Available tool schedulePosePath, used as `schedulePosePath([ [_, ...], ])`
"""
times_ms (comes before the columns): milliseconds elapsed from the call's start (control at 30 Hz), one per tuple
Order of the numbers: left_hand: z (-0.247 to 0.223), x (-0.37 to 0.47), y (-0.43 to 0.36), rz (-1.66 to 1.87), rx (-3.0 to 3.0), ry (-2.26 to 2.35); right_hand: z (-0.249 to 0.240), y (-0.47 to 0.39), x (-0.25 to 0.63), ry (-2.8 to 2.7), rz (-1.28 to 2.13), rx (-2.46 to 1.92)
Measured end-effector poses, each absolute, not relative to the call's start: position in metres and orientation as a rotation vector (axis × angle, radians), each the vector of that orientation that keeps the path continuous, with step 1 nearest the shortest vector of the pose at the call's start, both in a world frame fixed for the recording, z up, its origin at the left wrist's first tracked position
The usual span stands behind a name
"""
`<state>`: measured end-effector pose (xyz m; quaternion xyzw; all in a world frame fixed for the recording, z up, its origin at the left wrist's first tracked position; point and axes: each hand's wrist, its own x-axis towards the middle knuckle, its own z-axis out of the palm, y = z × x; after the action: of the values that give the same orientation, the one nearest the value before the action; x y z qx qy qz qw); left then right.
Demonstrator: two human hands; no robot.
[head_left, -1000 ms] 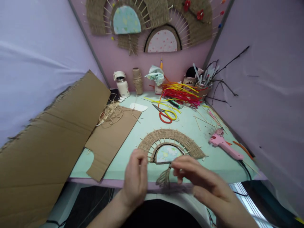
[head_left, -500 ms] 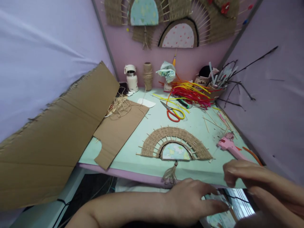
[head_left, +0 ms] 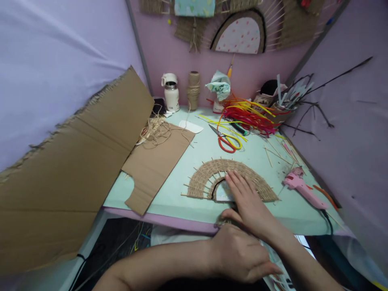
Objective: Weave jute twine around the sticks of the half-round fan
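Note:
A half-round fan woven of brown twine over thin sticks (head_left: 200,178) lies flat on the table near its front edge. My right hand (head_left: 247,198) rests on its middle and right part, fingers stretched out flat, covering much of the pale patterned half-circle centre (head_left: 222,192). A twine tassel (head_left: 224,221) hangs from the fan at the table edge, partly hidden by my right thumb and left hand. My left hand (head_left: 239,252) is below the edge, back upward, one digit pointing right; its other fingers bend out of sight, so any hold is hidden.
Scissors (head_left: 228,143) and colourful pipe cleaners (head_left: 251,117) lie behind the fan. A pink glue gun (head_left: 304,188) is at the right. Cut cardboard (head_left: 160,165) with tangled twine (head_left: 156,131) lies left, beside a large leaning cardboard sheet (head_left: 91,161). Branches (head_left: 339,76) stick out at back right.
My right hand has moved left from beside the glue gun and now lies flat on the fan. My left hand's fingers, apart before, are now bent under it. The view has shifted slightly.

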<state>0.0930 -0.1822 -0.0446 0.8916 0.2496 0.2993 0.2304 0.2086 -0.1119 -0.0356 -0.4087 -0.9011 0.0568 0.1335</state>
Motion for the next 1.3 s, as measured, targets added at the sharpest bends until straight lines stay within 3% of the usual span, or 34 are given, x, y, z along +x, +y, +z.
schedulePosePath([
  [200,-0.046,0.083,-0.182,1.009,2.412,0.676,-0.036,-0.113,0.202,-2.758,0.092,-1.233],
  [667,-0.042,0.07,-0.185,0.923,2.374,0.677,-0.017,-0.113,0.2,-2.815,0.347,-1.269],
  [1000,-0.031,0.012,-0.189,0.971,1.364,1.153,-0.014,-0.081,0.242,-2.262,0.407,-1.464],
  [1300,-0.025,0.019,-0.176,1.02,0.977,1.053,-0.02,-0.017,0.248,-1.926,0.784,-1.596],
])
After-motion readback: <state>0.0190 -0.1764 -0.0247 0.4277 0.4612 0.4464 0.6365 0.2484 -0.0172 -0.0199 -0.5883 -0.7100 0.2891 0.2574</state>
